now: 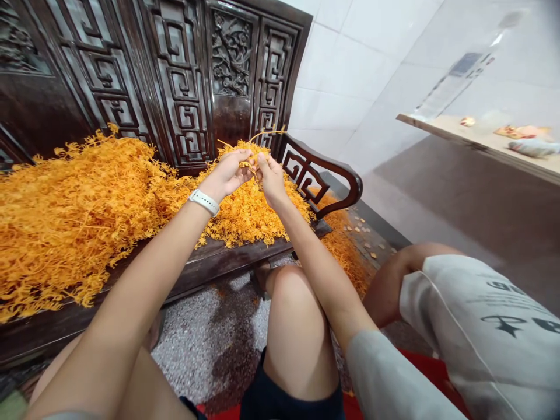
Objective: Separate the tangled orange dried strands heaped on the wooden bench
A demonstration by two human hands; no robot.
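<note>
My left hand (228, 174), with a white band on its wrist, pinches a small orange branching piece (247, 165) that looks like plastic. Opposite it, my right hand (272, 178) has thumb and fingers closed on the same piece, and the fingertips of both hands nearly meet. A thin orange stem (266, 133) with short side twigs sticks up just beyond the fingers; whether it joins the held piece I cannot tell. Both hands are above a smaller heap of orange pieces (242, 219). To the left spreads a larger heap of the same pieces (79, 216).
The heaps lie on a dark carved wooden bench (231, 111) with a curved armrest (345, 189). More orange pieces (345, 256) cover the floor beyond it. At right, a shelf (441, 128) carries a clear bottle. Another person's leg in light shorts (464, 309) is close on my right.
</note>
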